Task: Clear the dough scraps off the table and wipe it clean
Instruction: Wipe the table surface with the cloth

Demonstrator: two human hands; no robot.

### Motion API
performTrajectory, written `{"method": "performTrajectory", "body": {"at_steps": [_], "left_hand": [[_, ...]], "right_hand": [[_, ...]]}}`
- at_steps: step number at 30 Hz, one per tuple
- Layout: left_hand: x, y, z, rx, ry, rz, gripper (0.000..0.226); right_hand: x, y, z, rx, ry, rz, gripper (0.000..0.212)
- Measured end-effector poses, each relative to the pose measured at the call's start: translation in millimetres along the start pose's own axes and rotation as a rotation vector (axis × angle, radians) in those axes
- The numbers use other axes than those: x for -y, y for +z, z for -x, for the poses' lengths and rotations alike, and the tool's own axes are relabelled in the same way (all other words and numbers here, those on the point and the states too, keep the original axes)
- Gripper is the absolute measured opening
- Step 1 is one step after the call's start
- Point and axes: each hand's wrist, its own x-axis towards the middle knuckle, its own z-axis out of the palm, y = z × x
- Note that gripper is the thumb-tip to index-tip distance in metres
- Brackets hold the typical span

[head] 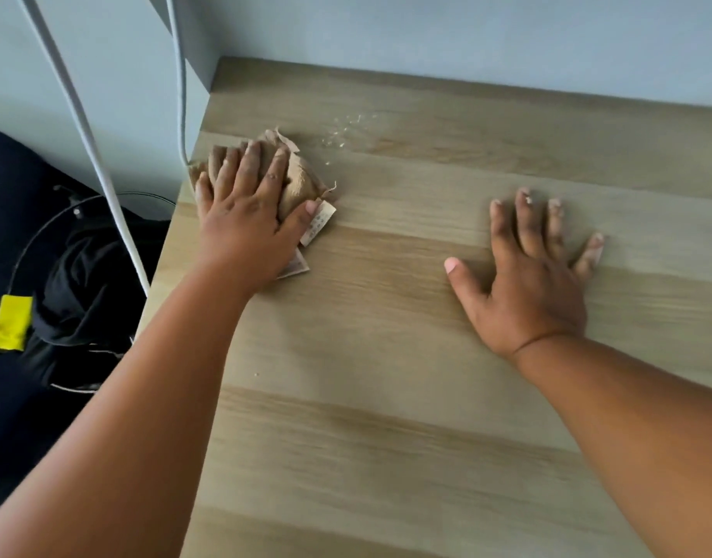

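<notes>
My left hand [245, 211] presses flat on a crumpled tan cloth [302, 183] near the far left edge of the wooden table [386, 396]. Its fingers are spread over the cloth, the thumb beside a pale printed corner of it. A few small white dough scraps [342, 132] lie on the table just beyond and to the right of the cloth. A single crumb [257, 374] lies beside my left forearm. My right hand [535, 275] rests flat on the table to the right, fingers straight and spread, with bits of dough stuck to the fingertips.
The table meets a pale wall [467, 34] at the back. Two white cables [84, 126] hang down past the table's left edge. Below on the left are a dark bag or garment [84, 283] and a yellow patch [8, 324].
</notes>
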Motion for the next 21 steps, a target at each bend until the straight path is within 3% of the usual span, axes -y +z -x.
{"method": "performTrajectory", "body": {"at_steps": [12,18,21], "left_hand": [[21.6,-3.7,118.0,0.03,0.246,0.117,0.067],[1.3,-3.7,67.6,0.016,-0.073,-0.003,0.073],[-19.6,-2.1,35.2,0.049,-0.13,-0.016,0.075]], "right_hand": [[2.9,-2.8,0.5,0.005,-0.005,0.006,0.092],[2.2,-3.3,0.9,0.01,-0.009,-0.002,0.092],[2.0,-3.7,1.0,0.019,-0.008,-0.002,0.092]]}}
